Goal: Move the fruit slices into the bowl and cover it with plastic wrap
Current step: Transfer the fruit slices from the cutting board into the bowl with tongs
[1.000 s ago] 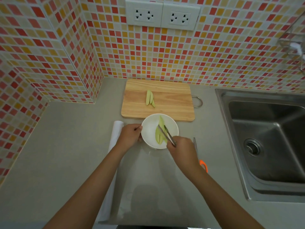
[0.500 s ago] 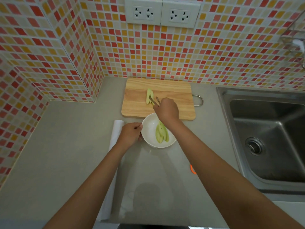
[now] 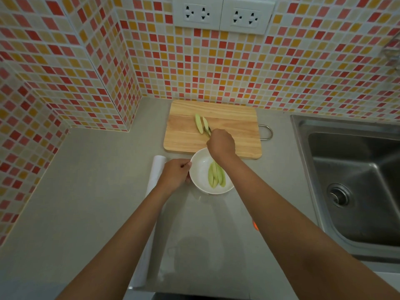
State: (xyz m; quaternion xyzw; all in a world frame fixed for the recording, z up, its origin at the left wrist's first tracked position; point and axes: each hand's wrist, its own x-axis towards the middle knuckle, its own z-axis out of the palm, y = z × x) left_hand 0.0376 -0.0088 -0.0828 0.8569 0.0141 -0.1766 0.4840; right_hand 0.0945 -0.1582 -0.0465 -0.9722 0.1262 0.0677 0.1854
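Fruit slices (image 3: 216, 175), pale green, lie in the white bowl (image 3: 200, 178) on the grey counter (image 3: 86, 202), and two more slices (image 3: 201, 124) lie on the wooden cutting board (image 3: 188, 135) just behind it. The right hand (image 3: 221, 145) has its fingers curled around metal tongs (image 3: 208, 131), whose tips touch the slices on the board. The left hand (image 3: 175, 174) holds the bowl's left rim with curled fingers, beside the plastic wrap roll (image 3: 156, 169).

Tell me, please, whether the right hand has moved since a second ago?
Yes. The right hand has gone from over the white bowl away from the person to the wooden cutting board, its tongs now at the slices there.
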